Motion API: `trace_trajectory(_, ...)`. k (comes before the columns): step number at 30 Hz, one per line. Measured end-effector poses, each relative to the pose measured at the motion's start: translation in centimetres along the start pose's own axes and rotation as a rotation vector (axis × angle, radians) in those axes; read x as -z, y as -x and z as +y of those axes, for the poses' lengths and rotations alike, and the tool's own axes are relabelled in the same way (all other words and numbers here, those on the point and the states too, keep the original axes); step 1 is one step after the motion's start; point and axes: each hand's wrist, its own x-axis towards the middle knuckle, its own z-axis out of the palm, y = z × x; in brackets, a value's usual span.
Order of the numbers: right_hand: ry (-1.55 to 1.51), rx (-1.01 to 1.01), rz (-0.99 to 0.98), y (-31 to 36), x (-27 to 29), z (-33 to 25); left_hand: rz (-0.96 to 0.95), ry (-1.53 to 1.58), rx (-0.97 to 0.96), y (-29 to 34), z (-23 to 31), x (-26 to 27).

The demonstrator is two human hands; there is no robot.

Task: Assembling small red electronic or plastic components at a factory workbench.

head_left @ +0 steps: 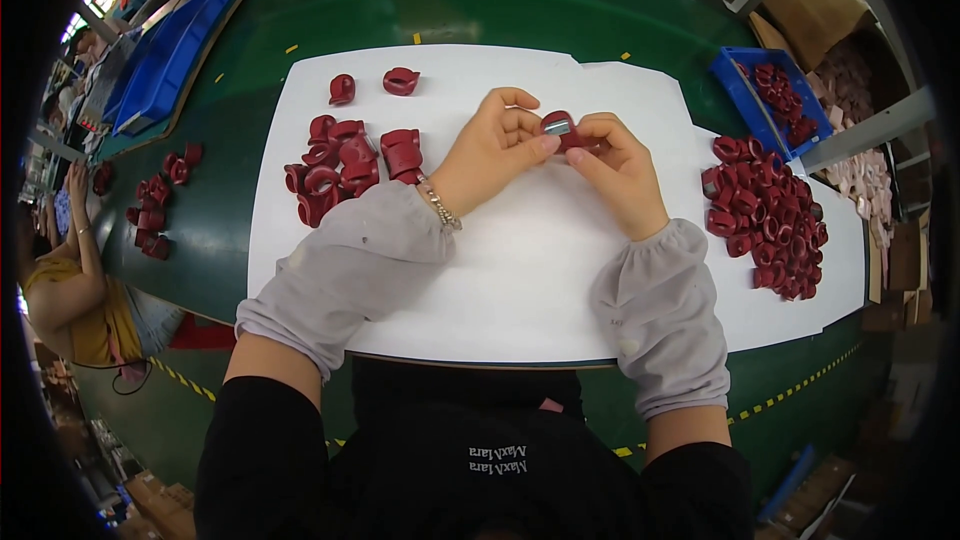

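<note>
Above the white sheet (pixel 510 280), both my hands hold one small dark red curved piece (pixel 558 130) with a shiny silver-grey face. My left hand (pixel 497 147) pinches it with the thumb at its lower edge. On its other side, my right hand (pixel 622 168) grips it between thumb and fingers. A loose group of similar red ring-shaped pieces (pixel 340 158) lies left of my left hand. Two single red pieces sit farther back, one of them a rounded loop (pixel 401 81). To the right of my right hand is a larger heap of red pieces (pixel 768 215).
At the back right, a blue bin (pixel 735 90) holds more red pieces, with pale pink pieces (pixel 865 180) piled beyond it. Another blue tray (pixel 170 60) stands far left. A co-worker in yellow (pixel 70 300) sits at the left, near several red pieces (pixel 150 215) on the green table.
</note>
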Motion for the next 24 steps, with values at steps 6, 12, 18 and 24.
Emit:
trace_trajectory(6, -0.12, -0.074, -0.04, 0.22, -0.46, 0.23, -0.06, -0.089, 0.112, -0.05, -0.19, 0.58)
trace_trajectory(12, -0.039, 0.049, 0.004, 0.03, -0.7, -0.46, -0.111, -0.198, -0.005, 0.26, -0.59, 0.35)
trace_trajectory(18, 0.042, 0.07, -0.082, 0.03, -0.09, 0.01, -0.226, -0.132, 0.044, 0.37, -0.18, 0.41)
trace_trajectory(24, 0.131, 0.067, -0.067, 0.03, -0.07, -0.24, -0.2, -0.149, 0.051, 0.32, -0.15, 0.37)
